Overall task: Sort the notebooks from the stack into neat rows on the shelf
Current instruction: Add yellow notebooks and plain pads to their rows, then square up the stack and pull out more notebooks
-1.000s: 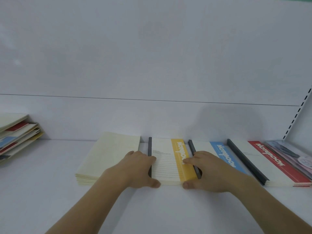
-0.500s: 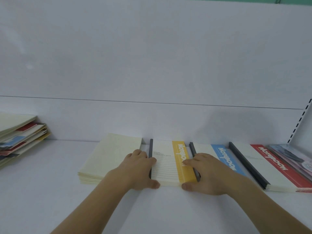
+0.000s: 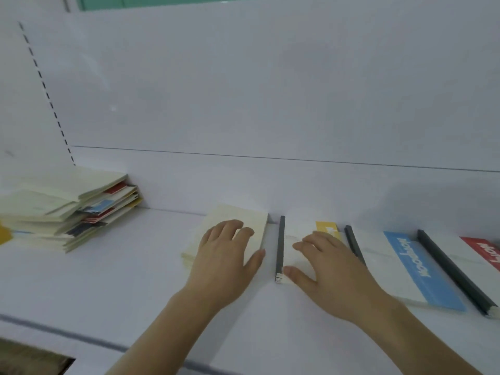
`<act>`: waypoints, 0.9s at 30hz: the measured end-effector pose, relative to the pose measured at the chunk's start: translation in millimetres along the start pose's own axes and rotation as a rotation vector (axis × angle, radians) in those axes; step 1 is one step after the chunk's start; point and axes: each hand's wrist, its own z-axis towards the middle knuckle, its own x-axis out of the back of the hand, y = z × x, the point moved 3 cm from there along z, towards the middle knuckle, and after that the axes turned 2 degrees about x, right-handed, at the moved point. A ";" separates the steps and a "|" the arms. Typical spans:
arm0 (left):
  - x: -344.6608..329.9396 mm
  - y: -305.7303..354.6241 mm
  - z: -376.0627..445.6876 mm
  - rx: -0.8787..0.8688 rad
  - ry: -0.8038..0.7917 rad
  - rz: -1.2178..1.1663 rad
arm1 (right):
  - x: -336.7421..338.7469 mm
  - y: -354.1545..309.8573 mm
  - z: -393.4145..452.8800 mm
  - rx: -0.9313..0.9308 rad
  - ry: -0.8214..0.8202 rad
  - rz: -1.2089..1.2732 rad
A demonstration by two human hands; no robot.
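Observation:
A row of notebooks lies flat along the back of the white shelf [image 3: 135, 288]. My left hand [image 3: 226, 259] rests flat with spread fingers on the plain cream notebook pile [image 3: 243, 215] at the row's left end. My right hand [image 3: 328, 269] lies with relaxed fingers over the yellow-striped notebook [image 3: 326, 228], thumb near its front corner beside the dark spine [image 3: 280, 247]. To the right lie a blue-striped notebook [image 3: 416, 269] and a red-striped notebook [image 3: 484, 249]. The untidy stack of notebooks [image 3: 65, 212] sits at the far left.
The white back panel [image 3: 270, 104] rises directly behind the row. A slotted upright [image 3: 46, 90] stands at the left. The shelf's front edge, with a grey strip [image 3: 81, 341], runs below my forearms. Bare shelf surface lies between the stack and the cream pile.
Both hands have let go of the yellow-striped notebook's edges. My left hand shifted left onto the cream pile. The view swung left, bringing the stack into fuller view.

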 end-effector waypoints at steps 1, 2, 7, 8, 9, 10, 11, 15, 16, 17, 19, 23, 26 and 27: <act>5.9 -9.0 -4.9 0.023 -0.008 0.021 | 0.7 -12.3 2.8 0.009 -0.003 -0.007; 10.9 -18.6 -9.9 0.038 -0.025 0.046 | 2.3 -25.8 5.5 0.016 0.001 -0.017; 44.7 -76.3 -40.6 0.090 -0.022 0.086 | 4.1 -100.3 20.8 0.016 0.001 -0.031; 52.3 -90.3 -48.2 0.099 -0.027 0.092 | 3.3 -117.9 23.3 0.016 0.002 -0.035; 61.1 -104.8 -56.2 0.104 -0.031 0.102 | 2.6 -136.9 26.1 0.019 0.001 -0.036; 69.9 -120.7 -64.1 0.110 -0.033 0.111 | 1.2 -156.7 29.0 0.021 -0.008 -0.029; 78.2 -137.8 -71.7 0.116 -0.035 0.118 | -0.5 -176.5 32.0 0.017 -0.027 -0.011; 110.0 -202.6 -98.3 0.151 -0.009 0.129 | -1.8 -249.2 45.7 0.006 -0.065 0.033; 117.6 -217.2 -103.8 0.162 -0.002 0.118 | -2.7 -265.6 50.0 0.008 -0.064 0.041; 124.9 -231.0 -108.8 0.177 0.007 0.105 | -4.0 -281.1 54.9 0.013 -0.061 0.054; 137.0 -256.3 -115.8 0.206 0.014 0.090 | -8.4 -309.3 67.0 0.034 -0.059 0.073; 151.8 -304.8 -117.2 0.241 0.053 0.062 | -15.9 -354.6 104.0 0.082 -0.018 0.090; 155.6 -337.8 -107.1 0.258 0.095 0.033 | -23.2 -375.7 139.5 0.129 0.031 0.116; 156.2 -347.9 -101.7 0.254 0.114 0.031 | -27.2 -380.2 151.9 0.142 0.043 0.125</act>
